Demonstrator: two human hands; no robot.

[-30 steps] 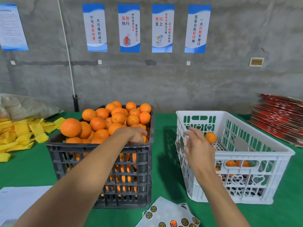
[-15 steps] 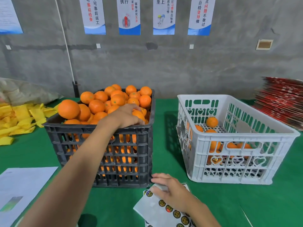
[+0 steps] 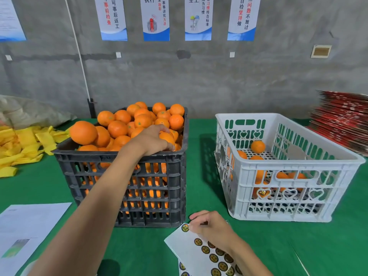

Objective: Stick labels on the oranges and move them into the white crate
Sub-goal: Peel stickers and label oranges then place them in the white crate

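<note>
Left hand point(image 3: 152, 139) curling round orange point(image 3: 166, 138) atop heaped black crate point(image 3: 127, 188). Right hand point(image 3: 212, 227) pinching round label point(image 3: 185, 228) on sticker sheet point(image 3: 191, 250); print unreadable. White crate point(image 3: 288, 176) sitting at right, holding few oranges.

Oranges point(image 3: 117, 128) heaped in black crate point(image 3: 123, 188); few in white crate point(image 3: 298, 168).

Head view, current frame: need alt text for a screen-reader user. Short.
A person's left hand grips an orange atop a heaped black crate while the right hand picks at a round label on a sticker sheet lying on the green table. To the right stands a white crate holding a few oranges.
</note>
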